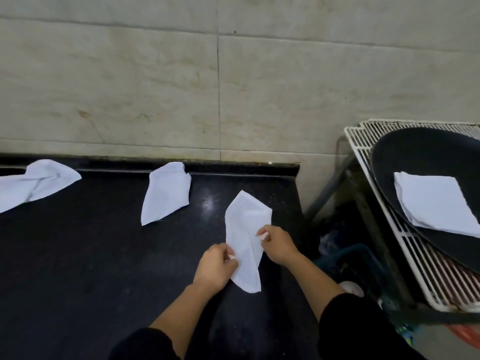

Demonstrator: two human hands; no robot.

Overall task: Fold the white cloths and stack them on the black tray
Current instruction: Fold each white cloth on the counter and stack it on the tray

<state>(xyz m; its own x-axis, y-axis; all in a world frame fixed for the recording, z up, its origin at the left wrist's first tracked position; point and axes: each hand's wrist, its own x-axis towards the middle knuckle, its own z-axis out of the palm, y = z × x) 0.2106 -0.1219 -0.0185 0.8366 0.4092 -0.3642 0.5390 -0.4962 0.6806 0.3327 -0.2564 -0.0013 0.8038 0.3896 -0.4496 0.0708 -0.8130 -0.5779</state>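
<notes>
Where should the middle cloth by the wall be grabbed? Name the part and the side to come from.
Probably pinch the middle cloth at its near pointed corner, coming from the person's side. That corner lies free on the counter, pointing toward the person, while the far end is bunched against the back ledge.

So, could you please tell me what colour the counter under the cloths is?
Black and glossy, faintly speckled; the countertop shows in the head view.

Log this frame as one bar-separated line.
step: folding | left hand, right hand: each pinches white cloth on black counter | round black tray: holds folded white cloth | waiting: two crumpled white cloths
</notes>
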